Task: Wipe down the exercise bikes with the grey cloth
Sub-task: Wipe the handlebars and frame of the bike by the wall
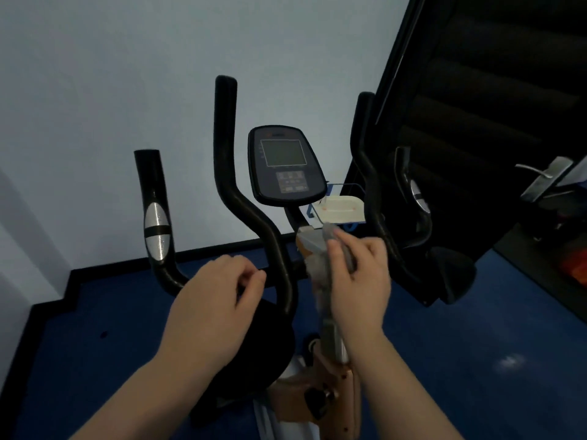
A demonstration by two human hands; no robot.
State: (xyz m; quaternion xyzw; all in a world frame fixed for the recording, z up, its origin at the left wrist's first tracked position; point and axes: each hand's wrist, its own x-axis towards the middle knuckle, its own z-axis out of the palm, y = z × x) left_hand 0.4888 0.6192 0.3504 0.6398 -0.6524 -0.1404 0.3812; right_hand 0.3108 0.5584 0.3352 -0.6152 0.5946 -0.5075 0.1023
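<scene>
An exercise bike stands in front of me, with black curved handlebars (pixel 241 198) and a dark console (pixel 286 166) on top. The grey cloth (pixel 320 265) hangs bunched against the bike's centre post, just below the console. My right hand (pixel 359 281) grips the cloth with curled fingers. My left hand (pixel 216 300) hovers loosely curled near the left inner handlebar and holds nothing. The tan lower post and its black adjusting knob (pixel 317 398) show beneath my hands.
A pale wall rises behind the bike, above a blue floor (pixel 476 360) with a black skirting edge. A dark slatted panel (pixel 476 106) and a door with a metal handle (pixel 536 173) are at the right. A white object (pixel 340 209) sits in a blue wire holder behind the console.
</scene>
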